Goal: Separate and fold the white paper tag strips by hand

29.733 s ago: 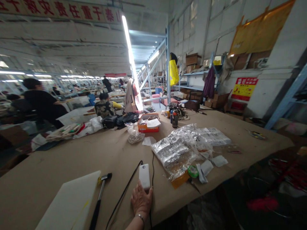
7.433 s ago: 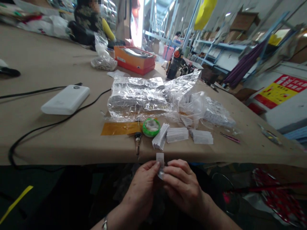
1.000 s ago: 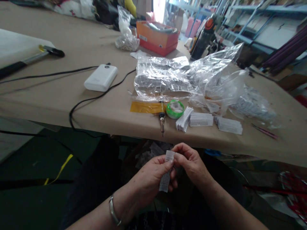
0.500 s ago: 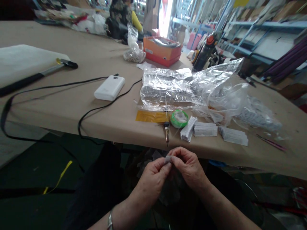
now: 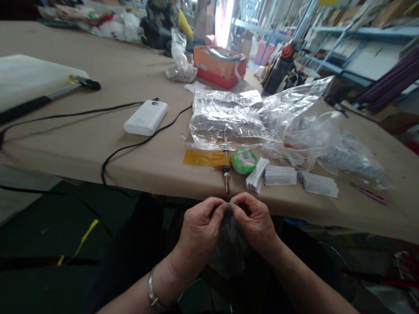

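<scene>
My left hand [image 5: 199,226] and my right hand [image 5: 255,222] meet fingertip to fingertip just below the table's front edge [image 5: 157,185]. Between the pinched fingers is a small white label [image 5: 228,206], almost hidden. A grey, see-through blur hangs beneath the hands; I cannot tell what it is. Right above them on the table lie a fanned stack of white labels [image 5: 256,174] and two flat stacks [image 5: 279,175] [image 5: 319,184]. A green tape roll [image 5: 244,160] and a pointed tool [image 5: 226,176] lie beside them. A bracelet is on my left wrist.
Crumpled clear bags of packets [image 5: 235,120] fill the table's middle. A white power bank [image 5: 145,117] with a black cable [image 5: 131,148], a hammer [image 5: 49,93], an orange box [image 5: 220,66], a dark bottle [image 5: 276,72] and pink tweezers [image 5: 368,192] lie around. A person [image 5: 163,17] sits far back.
One second ago the label hung unfolded from my fingers. My hands have risen toward the table edge and closed over it, so it hardly shows now.
</scene>
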